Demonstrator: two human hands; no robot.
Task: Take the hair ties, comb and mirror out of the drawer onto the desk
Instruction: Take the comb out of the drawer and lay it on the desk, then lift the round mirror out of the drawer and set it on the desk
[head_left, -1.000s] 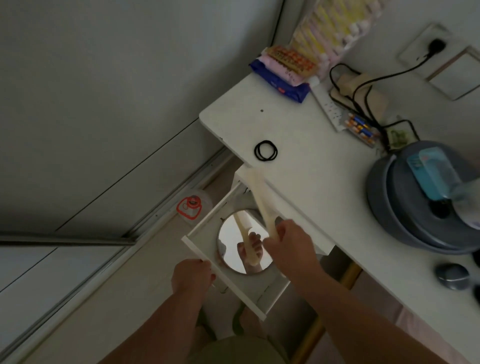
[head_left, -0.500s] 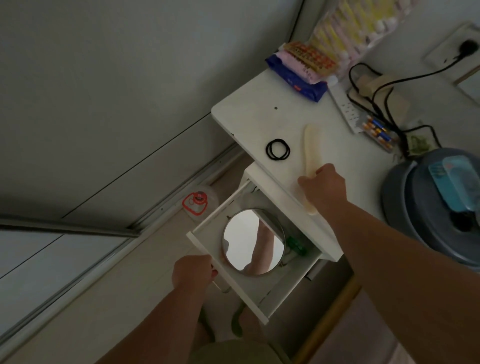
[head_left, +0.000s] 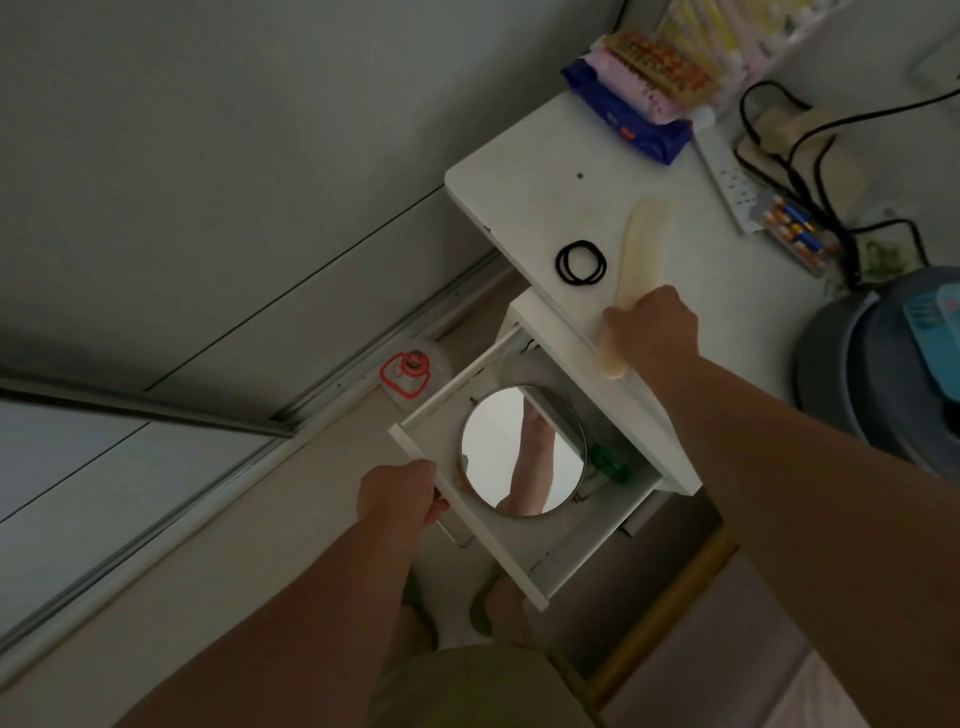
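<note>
Black hair ties (head_left: 581, 261) lie on the white desk (head_left: 519, 171) near its front edge. Just right of them a cream comb (head_left: 641, 249) rests on the desk, its handle end poking past the edge under my right hand (head_left: 652, 330), which is closed around it. The white drawer (head_left: 582, 551) below stands pulled out. A round mirror (head_left: 522, 449) lies flat inside it, reflecting my arm. My left hand (head_left: 397, 493) grips the drawer's front panel.
A small green object (head_left: 610, 463) sits in the drawer right of the mirror. On the desk are snack packets (head_left: 639, 98), a power strip with black cables (head_left: 737, 182), batteries (head_left: 797, 231) and a grey-blue round appliance (head_left: 883, 364). A clear container with red marking (head_left: 410, 370) stands on the floor.
My right hand carried the comb up out of the drawer and set it down on the desk beside the hair ties. My left hand stayed on the drawer front.
</note>
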